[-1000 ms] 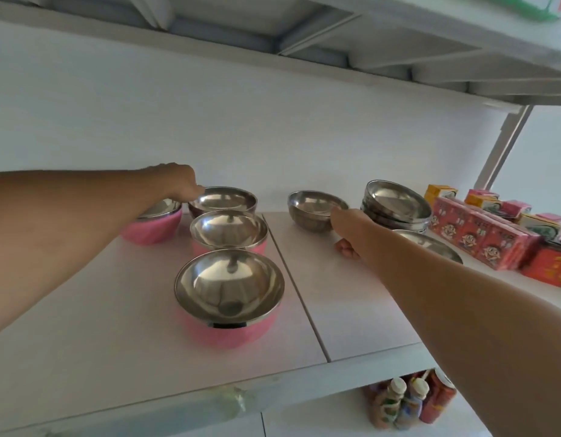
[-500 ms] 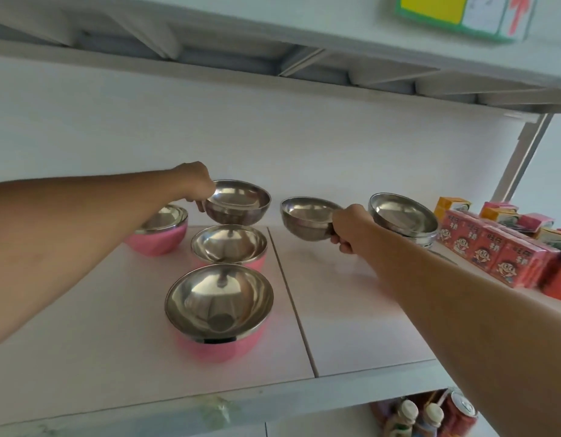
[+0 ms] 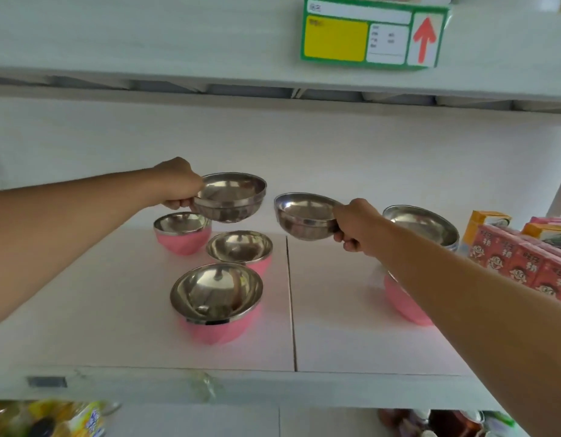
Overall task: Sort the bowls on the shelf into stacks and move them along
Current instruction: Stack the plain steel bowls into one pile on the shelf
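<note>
The left hand (image 3: 178, 181) grips the near-left rim of a plain steel bowl (image 3: 230, 197), fingers curled under its side, and holds it in the air above the white shelf (image 3: 115, 310). The right hand (image 3: 356, 223) pinches the right rim of a second steel bowl (image 3: 304, 217), thumb on the rim and fingers curled beneath, and this bowl too hangs clear of the shelf, just right of the first and a little lower.

Taking the seam (image 3: 290, 298) in the shelf board as the landmark: left of it stand three pink bowls with steel linings, the nearest (image 3: 216, 301) just beside the seam, the middle one (image 3: 240, 249) behind it, the far one (image 3: 182, 230) further left, under the left hand's bowl. Right of the seam, a fourth pink bowl (image 3: 405, 302) shows partly behind the right forearm, and a stack of steel bowls (image 3: 422, 225) sits further back. Beyond that stack stand red cartons (image 3: 518, 263)
</note>
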The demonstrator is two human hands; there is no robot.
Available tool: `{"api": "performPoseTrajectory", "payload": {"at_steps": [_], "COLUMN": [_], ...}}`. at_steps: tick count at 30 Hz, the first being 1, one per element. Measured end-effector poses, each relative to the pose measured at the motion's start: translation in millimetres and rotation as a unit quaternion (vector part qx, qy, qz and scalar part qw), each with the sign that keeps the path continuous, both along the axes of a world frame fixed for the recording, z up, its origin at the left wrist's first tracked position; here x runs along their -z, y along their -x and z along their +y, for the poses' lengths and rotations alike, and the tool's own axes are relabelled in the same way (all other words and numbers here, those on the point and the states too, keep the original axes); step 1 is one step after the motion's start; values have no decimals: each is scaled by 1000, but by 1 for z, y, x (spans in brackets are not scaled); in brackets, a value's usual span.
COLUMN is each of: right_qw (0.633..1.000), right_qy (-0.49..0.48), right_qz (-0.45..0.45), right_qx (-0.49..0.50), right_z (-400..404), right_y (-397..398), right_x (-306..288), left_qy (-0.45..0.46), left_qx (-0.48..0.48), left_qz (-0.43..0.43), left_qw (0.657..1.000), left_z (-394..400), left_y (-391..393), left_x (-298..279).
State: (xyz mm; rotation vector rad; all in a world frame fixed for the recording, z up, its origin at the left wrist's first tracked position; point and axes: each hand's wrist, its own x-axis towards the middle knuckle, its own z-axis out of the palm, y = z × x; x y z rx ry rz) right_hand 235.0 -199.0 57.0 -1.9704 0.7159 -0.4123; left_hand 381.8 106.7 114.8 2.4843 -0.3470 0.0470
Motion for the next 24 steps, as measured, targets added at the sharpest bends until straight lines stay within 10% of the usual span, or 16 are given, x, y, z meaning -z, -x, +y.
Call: {"api": "performPoseTrajectory", "payload": {"at_steps": [24], "right_qw": [998], "right_qy": [-15], "right_qz": [7], "right_qx": [-55], "right_z": [58], "right_y": [185], "right_x": [0], "left_qy": [169], "left_qx": [34], "left_qz": [68], "left_qw": [983], "left_z": [72], "left_y": [177], "left_x": [30]}}
